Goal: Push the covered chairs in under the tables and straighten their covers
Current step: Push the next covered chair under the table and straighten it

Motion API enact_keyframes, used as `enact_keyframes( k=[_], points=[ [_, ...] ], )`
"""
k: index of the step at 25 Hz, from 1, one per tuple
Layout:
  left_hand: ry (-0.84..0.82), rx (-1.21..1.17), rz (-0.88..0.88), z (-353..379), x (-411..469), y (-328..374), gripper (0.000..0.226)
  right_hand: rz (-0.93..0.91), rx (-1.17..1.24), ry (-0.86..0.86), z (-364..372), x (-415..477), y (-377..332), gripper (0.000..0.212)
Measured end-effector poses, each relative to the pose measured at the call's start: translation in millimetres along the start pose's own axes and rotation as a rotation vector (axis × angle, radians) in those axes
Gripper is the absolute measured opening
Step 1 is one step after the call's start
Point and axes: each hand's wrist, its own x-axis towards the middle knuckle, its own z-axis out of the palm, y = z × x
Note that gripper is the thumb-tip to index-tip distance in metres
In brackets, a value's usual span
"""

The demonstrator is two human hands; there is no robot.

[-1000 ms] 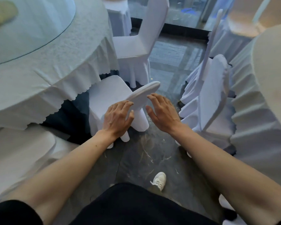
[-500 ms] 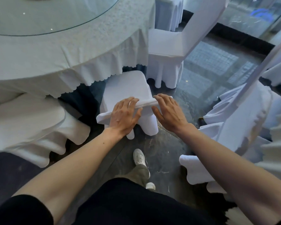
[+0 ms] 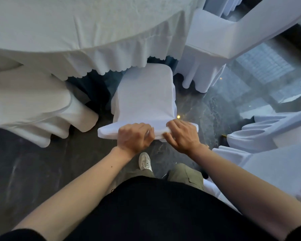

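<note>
A chair in a white cover (image 3: pixel 144 94) stands straight ahead of me, seen from above. Its seat front sits just under the scalloped hem of the round table's white cloth (image 3: pixel 87 32). My left hand (image 3: pixel 135 137) is curled over the top edge of the chair's backrest. My right hand (image 3: pixel 182 134) grips the same edge a little further right, fingers over the top and thumb on the near side. The chair's legs are hidden by its cover.
Another covered chair (image 3: pixel 24 101) stands at the left against the table, and one more (image 3: pixel 215 37) at the upper right. More white covered chairs (image 3: pixel 271 133) crowd my right side. The floor (image 3: pixel 42 167) is dark and glossy. My white shoe (image 3: pixel 145 161) is just behind the chair.
The chair has turned square to the table and moved in under the cloth's hem. Both hands went from resting on the backrest's edge to gripping it, and I have stepped closer.
</note>
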Motion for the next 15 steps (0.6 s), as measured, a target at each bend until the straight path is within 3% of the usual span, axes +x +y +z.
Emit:
enact_keyframes(
  k=[6,15],
  points=[
    [0.068,-0.009,-0.064,11,27,-5,0.032,-0.182,0.003,0.135,2,44,32,0.05],
    [0.082,0.075,-0.333,25,99,-29,0.041,-0.247,0.086,0.017,-5,140,63,0.043]
  ],
)
